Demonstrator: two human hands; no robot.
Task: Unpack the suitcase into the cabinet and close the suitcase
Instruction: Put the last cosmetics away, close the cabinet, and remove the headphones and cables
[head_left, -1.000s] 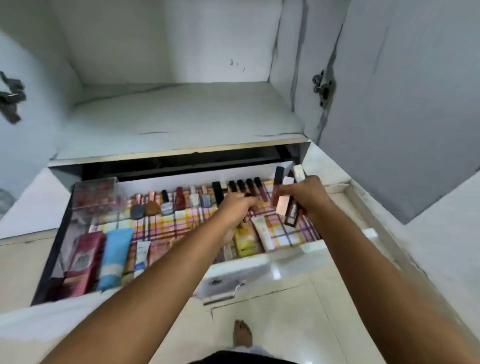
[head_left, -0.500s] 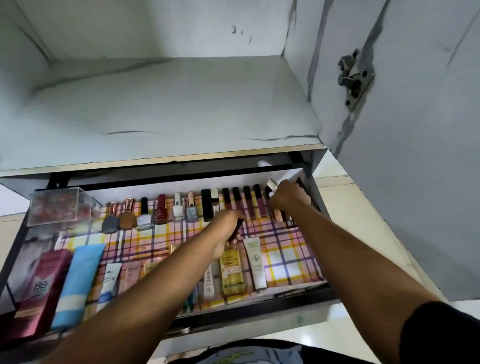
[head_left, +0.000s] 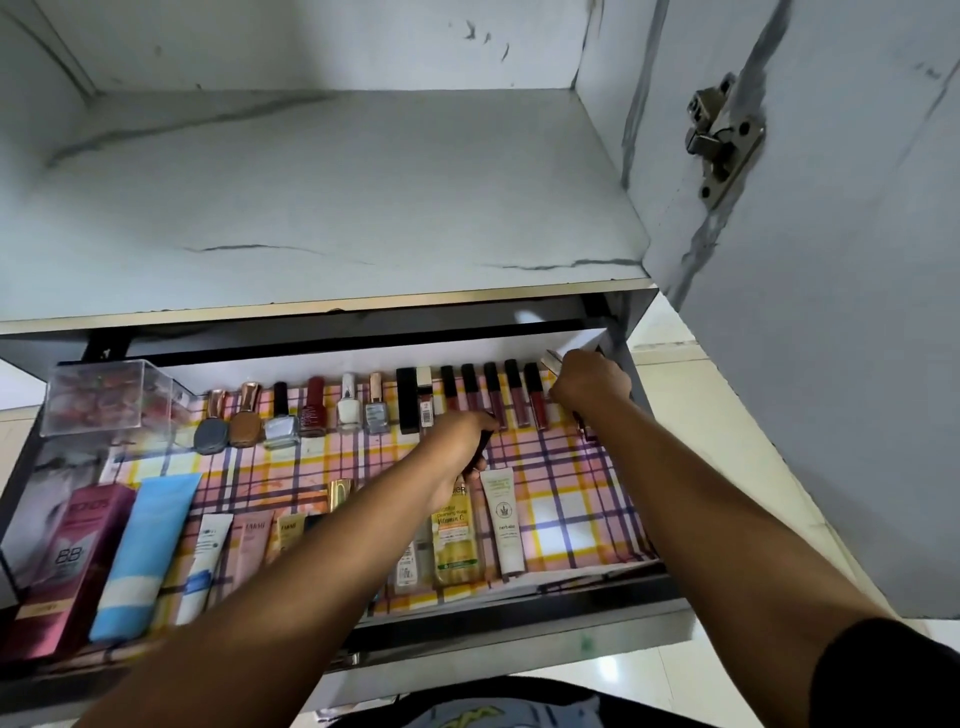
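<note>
The cabinet's drawer is pulled out, lined with checked paper. Along its back stand nail polish bottles and a row of lip gloss tubes. My right hand is at the back right corner, closed on a few slim cosmetic tubes whose tips show above my fingers. My left hand hovers mid-drawer, curled around a dark slim tube. The suitcase is not in view.
A clear plastic box sits at the back left. Cream tubes and boxes lie along the front, with a yellow bottle and white tube. An empty shelf is above; the open door stands at right.
I have leaned closer to the drawer. My right hand carried the tubes from above the drawer's middle to its back right corner. My left hand stayed near the centre.
</note>
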